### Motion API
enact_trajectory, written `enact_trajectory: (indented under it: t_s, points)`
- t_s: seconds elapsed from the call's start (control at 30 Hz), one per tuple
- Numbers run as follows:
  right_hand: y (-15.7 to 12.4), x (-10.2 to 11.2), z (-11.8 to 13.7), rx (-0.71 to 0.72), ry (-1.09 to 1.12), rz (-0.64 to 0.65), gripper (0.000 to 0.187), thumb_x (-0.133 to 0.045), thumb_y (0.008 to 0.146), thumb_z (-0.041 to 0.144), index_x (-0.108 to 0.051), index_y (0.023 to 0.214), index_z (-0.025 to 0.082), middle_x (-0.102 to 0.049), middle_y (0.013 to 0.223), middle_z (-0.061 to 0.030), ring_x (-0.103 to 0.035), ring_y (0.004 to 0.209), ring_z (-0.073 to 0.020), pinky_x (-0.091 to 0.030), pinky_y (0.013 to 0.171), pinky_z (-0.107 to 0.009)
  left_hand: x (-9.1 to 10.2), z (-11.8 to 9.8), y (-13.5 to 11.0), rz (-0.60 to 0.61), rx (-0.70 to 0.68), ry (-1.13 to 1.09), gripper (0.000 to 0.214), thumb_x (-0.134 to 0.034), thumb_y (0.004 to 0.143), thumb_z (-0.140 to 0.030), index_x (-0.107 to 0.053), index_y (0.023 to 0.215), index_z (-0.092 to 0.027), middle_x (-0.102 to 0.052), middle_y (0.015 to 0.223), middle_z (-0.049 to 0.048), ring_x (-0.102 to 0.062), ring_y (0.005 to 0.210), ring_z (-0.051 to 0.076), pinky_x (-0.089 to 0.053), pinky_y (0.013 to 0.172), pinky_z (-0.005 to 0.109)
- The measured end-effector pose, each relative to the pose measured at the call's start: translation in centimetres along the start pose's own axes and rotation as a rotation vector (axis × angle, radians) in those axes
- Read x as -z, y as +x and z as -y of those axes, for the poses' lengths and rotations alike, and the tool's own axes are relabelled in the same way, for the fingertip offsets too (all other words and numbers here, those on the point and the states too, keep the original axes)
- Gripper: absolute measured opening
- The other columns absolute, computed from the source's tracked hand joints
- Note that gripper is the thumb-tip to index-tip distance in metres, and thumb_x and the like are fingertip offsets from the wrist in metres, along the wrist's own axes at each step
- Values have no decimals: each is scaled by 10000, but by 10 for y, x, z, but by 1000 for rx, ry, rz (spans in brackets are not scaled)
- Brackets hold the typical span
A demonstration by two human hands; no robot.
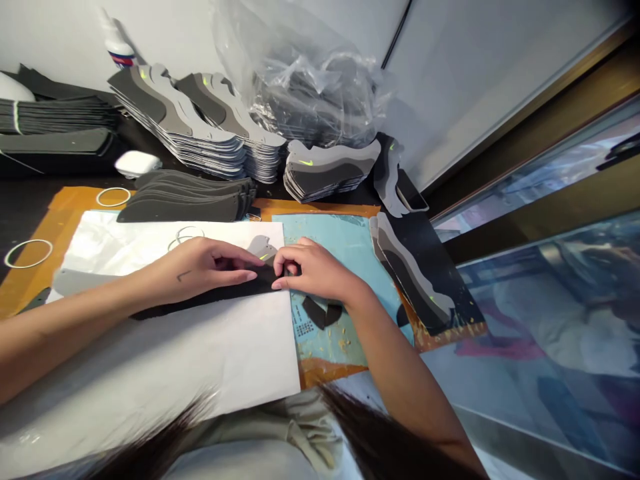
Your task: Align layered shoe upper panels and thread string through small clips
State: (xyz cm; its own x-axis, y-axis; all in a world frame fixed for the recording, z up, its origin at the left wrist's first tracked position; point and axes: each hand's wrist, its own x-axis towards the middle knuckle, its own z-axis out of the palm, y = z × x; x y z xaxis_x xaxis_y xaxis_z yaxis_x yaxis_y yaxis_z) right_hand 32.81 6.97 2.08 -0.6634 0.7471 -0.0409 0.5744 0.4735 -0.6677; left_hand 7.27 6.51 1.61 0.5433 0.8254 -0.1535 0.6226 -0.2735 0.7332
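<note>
The black piece (pixel 240 292) lies on the white paper (pixel 250 353), below both hands, and its right end reaches the edge of the blue sheet (pixel 345 243). The left hand (pixel 207 270) rests on this piece; its thumb and forefinger are stretched to the right, with a narrow gap between their tips. The right hand (pixel 313 270) is at the right end of the piece, with its fingers bent and the thumb near the forefinger; I cannot tell if they pinch the edge. Between the hands, on the far side, a grey part (pixel 263 245) with a yellow-green mark is visible. Near the right hand, small black scraps (pixel 320 312) lie on the blue sheet. Farther away, to the left, there is a pile of dark pieces (pixel 190 199).
</note>
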Motion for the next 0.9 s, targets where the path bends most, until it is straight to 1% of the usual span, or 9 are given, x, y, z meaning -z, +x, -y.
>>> enact_trajectory:
  t_s: [0.07,0.13,0.2,0.3,0.47,0.57,0.67,0.77,0.9]
  points:
    - [-1,0,1,16,-20,0,170,-802,839,249,-635,830,221,-566,747,28,-494,873,-179,-337,782,-265,9,-1,0,63,52,-58,492,-676,847,-597,-764,1169,-235,-665,702,-9,-499,575,120,-355,531,222]
    - [-1,0,2,31,-47,2,169,-795,844,247,-631,818,215,-571,770,26,-496,870,-175,-336,798,-269,18,-2,-2,124,75,-83,492,-685,833,-608,-759,1120,-215,-656,687,-6,-505,567,122,-371,533,223]
    - [-1,0,4,44,-78,6,172,-787,849,238,-623,807,208,-582,793,23,-497,870,-171,-334,814,-272,26,-4,-6,173,92,-59,468,-685,832,-604,-750,1062,-202,-665,700,3,-526,582,131,-383,539,226]
    - [-1,-2,7,51,-111,-1,162,-761,868,234,-615,803,206,-595,803,20,-500,860,-169,-332,818,-277,35,-5,-14,200,137,25,426,-665,858,-571,-727,1055,-198,-668,723,3,-543,615,142,-371,535,223]
    - [1,-10,9,79,-181,-80,272,-749,893,338,-570,739,204,-594,775,10,-491,829,-174,-332,791,-289,38,-6,-33,164,201,88,369,-625,891,-502,-706,1063,-187,-641,722,-8,-521,622,136,-362,549,219]
    - [1,-14,9,208,-259,-123,271,-750,893,319,-557,739,207,-593,815,-8,-472,872,-191,-345,815,-300,34,-8,-44,110,211,23,367,-611,899,-489,-697,1057,-169,-614,714,-15,-508,644,133,-381,588,219]
    - [3,-17,9,321,-229,-95,225,-694,927,261,-545,765,210,-594,836,-16,-470,881,-193,-361,821,-300,30,-8,-52,56,222,-15,365,-611,899,-495,-696,1040,-169,-622,735,-18,-517,673,130,-387,615,217]
    - [5,-20,9,312,-153,-70,191,-665,926,220,-534,787,211,-568,802,-3,-480,840,-182,-364,768,-285,27,-2,-54,35,216,-26,387,-633,873,-527,-708,984,-164,-635,724,-11,-516,668,132,-379,608,222]
    - [8,-24,11,271,-120,-74,230,-690,913,302,-528,775,213,-561,794,8,-485,816,-174,-353,757,-281,23,11,-53,21,172,-19,395,-644,858,-536,-725,944,-159,-622,683,-9,-484,633,126,-349,569,225]
